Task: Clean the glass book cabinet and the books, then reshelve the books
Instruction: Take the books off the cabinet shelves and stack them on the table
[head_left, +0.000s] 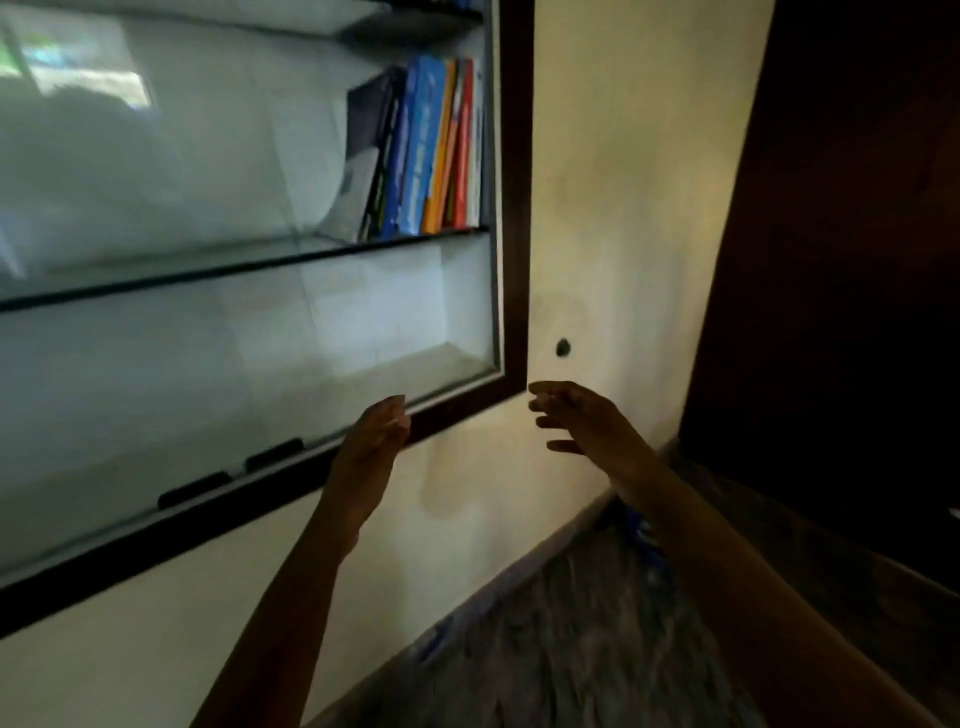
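The glass book cabinet (511, 208) with a dark wooden frame hangs on the cream wall at the upper left. Several books (423, 150) in blue, orange, red and black lean at the right end of its glass shelf (234, 267); the compartment below holds nothing visible. My left hand (371, 447) is raised at the frame's lower edge, fingers straight, holding nothing. My right hand (584, 421) hovers in front of the wall just right of the cabinet's bottom corner, fingers loosely spread and empty.
Two black sliding handles (234, 473) sit on the glass near the bottom rail. A small dark hole (562, 347) marks the wall. A dark wooden door or panel (841, 260) stands at the right. Patterned stone floor (571, 649) lies below, with something blue (644, 535) by the skirting.
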